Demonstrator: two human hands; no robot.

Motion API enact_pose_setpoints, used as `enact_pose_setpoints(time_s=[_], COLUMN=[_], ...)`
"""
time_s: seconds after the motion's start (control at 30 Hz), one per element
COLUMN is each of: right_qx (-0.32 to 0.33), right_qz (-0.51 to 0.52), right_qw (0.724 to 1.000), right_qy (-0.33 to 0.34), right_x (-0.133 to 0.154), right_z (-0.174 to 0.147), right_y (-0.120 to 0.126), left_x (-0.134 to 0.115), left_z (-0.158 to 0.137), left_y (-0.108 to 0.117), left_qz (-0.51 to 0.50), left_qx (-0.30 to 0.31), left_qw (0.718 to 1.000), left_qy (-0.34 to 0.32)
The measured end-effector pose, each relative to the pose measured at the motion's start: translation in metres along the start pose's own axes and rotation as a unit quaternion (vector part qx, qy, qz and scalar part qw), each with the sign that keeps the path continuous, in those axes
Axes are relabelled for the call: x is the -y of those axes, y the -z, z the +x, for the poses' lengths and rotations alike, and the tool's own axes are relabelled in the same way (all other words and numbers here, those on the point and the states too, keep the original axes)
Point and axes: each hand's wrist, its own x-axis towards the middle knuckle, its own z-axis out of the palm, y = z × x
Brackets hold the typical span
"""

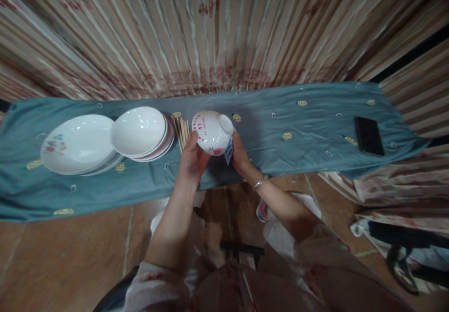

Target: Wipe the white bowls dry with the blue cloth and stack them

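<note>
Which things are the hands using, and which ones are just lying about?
In use, it seems:
printed bowl, tilted between the left hand and right hand
blue cloth, at the right hand

Lying about, it seems:
stacked bowls
stacked plates
thin sticks
dark, phone-like thing

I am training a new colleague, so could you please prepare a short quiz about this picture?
1. True or false: the dark rectangular object lies near the right end of the tablecloth.
2. Fill in: the thin, pale ____ lie between the bowl stack and the held bowl.
3. Which hand has the blue cloth?

Key:
1. True.
2. Chopsticks.
3. The right hand.
</note>
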Motion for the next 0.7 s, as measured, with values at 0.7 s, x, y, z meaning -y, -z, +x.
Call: enact_pose_setpoints(time_s=[0.7], right_qx=[0.068], right_qz=[-0.38], right_qw=[0.887], right_qy=[0.254], right_x=[0.024], right_z=[-0.062], right_y=[-0.013], left_x=[-0.002], left_z=[0.003], left_y=[-0.001], left_qz=[-0.032], left_qx=[-0.033], left_qw=[0.999], left_qy=[0.025])
